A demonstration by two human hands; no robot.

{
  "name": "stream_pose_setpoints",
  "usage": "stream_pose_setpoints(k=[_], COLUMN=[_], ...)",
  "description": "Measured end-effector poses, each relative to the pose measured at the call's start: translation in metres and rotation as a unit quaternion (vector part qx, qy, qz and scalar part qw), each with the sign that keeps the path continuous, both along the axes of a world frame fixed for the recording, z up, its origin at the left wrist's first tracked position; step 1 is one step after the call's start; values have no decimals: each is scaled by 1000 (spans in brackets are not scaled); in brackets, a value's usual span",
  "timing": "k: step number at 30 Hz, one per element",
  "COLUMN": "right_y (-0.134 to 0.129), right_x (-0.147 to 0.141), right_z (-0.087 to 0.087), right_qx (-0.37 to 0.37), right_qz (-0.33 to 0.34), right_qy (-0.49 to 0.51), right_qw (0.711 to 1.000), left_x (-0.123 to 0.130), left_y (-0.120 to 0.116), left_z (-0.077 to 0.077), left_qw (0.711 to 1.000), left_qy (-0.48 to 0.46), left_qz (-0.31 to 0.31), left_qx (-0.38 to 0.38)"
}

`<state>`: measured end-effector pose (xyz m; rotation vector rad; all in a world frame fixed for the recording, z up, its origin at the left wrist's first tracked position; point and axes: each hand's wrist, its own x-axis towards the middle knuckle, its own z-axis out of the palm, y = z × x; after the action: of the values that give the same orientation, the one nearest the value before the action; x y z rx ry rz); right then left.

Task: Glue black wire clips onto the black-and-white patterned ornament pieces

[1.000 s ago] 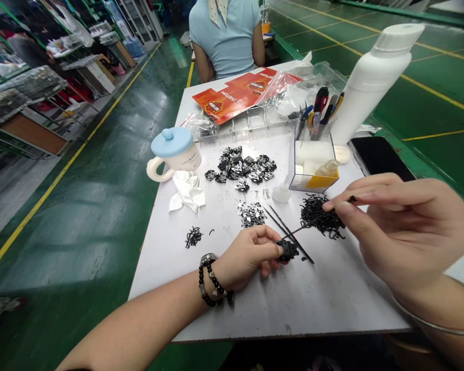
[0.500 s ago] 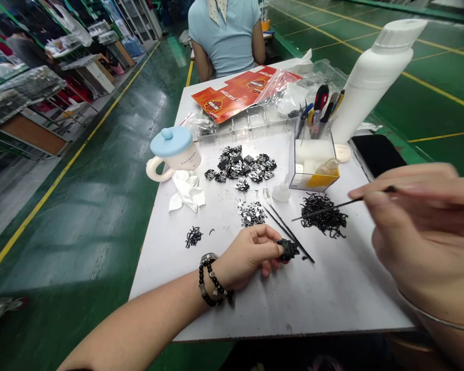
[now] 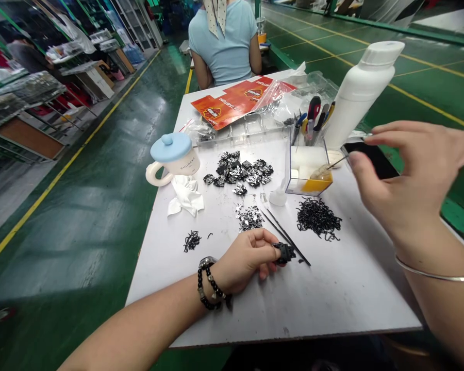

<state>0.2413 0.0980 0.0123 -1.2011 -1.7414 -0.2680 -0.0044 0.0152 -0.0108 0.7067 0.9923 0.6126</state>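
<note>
- Left hand (image 3: 247, 257): the black part (image 3: 285, 253) is clamped at the fingers' tips, presumably to leave its outer end exposed.
- Curved black pieces (image 3: 317, 219): heaped between both hands, apparently for easy reach.
- Right hand (image 3: 413, 175): thin rod (image 3: 337, 162) seen at the thumb tip; whether it is gripped cannot be told.

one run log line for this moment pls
left hand: pinches small black part | right hand: beside clear box, thin rod at thumb, grip unclear | on table: black hooked pieces, lidded mug
</note>
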Motion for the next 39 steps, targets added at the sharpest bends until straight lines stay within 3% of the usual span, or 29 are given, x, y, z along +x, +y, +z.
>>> stream_pose_setpoints(k=[2,3,5,7,10,14,32,39], right_y=[-8,-12,-22,-32,-42,-48,-48,-48], right_x=[-12,-17,-27,-36,-47,-53,-53,-53], right_z=[4,5,4,1,-5,-11,-12,-12], right_qx=[58,72,35,-33,-128,-182,-197,-190], right_qz=[-35,-6,142,296,407,412,408,414], right_qy=[-24,-29,-56,-104,-151,-174,-170,-169], right_qw=[997,997,988,949,892,876,875,874], left_x=[0,0,0,1,1,1,1,-2], left_y=[0,0,0,0,0,1,2,0], left_z=[0,0,0,1,2,3,0,-1], left_qw=[1000,1000,1000,1000,1000,1000,1000,998], left_qy=[0,1,2,-1,-7,-3,13,20], left_qz=[0,-1,3,6,8,10,2,1], left_qx=[-5,-8,-9,-8,-5,-11,-10,55])
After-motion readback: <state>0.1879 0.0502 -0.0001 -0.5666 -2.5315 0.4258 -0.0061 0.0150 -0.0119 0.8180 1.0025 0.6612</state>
